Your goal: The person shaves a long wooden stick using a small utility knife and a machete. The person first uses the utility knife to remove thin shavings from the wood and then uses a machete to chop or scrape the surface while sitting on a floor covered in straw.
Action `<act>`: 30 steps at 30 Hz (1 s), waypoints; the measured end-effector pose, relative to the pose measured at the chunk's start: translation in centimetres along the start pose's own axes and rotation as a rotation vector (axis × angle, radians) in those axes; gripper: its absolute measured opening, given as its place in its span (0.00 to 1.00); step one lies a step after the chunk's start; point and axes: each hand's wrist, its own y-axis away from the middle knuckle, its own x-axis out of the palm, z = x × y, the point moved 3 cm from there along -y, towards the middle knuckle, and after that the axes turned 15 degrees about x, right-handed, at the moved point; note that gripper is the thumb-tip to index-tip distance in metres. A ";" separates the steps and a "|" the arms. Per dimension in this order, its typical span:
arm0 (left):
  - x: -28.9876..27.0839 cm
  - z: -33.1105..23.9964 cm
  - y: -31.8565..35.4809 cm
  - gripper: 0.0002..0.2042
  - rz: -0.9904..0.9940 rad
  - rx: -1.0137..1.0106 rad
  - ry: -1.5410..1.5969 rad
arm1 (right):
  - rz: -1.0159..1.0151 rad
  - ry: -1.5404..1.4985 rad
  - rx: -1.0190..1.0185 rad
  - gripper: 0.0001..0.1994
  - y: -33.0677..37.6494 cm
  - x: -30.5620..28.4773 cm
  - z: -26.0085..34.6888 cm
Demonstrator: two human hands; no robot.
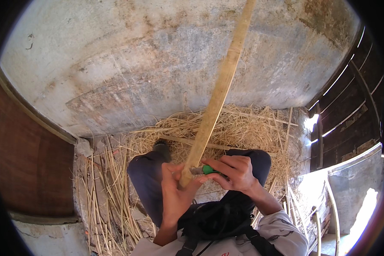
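My left hand (175,192) grips the lower end of a long pale bamboo strip (219,89) that rises steeply toward the top of the view. My right hand (234,170) holds a small knife with a green handle (208,170). Its blade rests against the strip just beside my left thumb. Both hands sit above my knees in dark trousers (147,179).
A heap of dry straw and shavings (243,126) lies on the floor ahead. Thin bamboo slivers (100,196) lie along the left. A stained concrete wall (128,59) stands in front, and a dark slatted wooden wall (350,111) on the right.
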 end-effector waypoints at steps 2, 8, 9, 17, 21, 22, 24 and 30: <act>0.2 -0.9 -0.2 0.26 0.013 -0.039 0.103 | 0.039 -0.023 -0.001 0.24 0.1 -0.3 -0.2; 0.3 0.3 0.1 0.27 0.043 -0.001 0.090 | 0.087 -0.079 0.028 0.24 0.7 0.0 -0.3; 0.4 0.4 0.1 0.27 0.042 0.005 0.104 | 0.091 -0.084 0.035 0.24 0.7 0.0 -0.3; 0.5 0.1 0.2 0.24 0.010 -0.030 0.218 | 0.069 -0.096 -0.008 0.23 0.5 0.1 0.0; 0.5 0.1 0.3 0.23 0.013 0.004 0.217 | 0.044 -0.095 -0.020 0.22 0.6 0.3 0.1; 0.5 0.0 0.2 0.23 0.011 0.002 0.203 | 0.035 -0.079 -0.014 0.22 0.6 0.3 0.2; 0.5 0.0 0.1 0.24 0.007 -0.002 0.173 | 0.019 -0.049 -0.001 0.23 0.7 0.3 0.4; 0.5 0.8 0.3 0.24 0.001 0.000 0.162 | -0.036 -0.006 0.003 0.21 1.1 0.6 0.3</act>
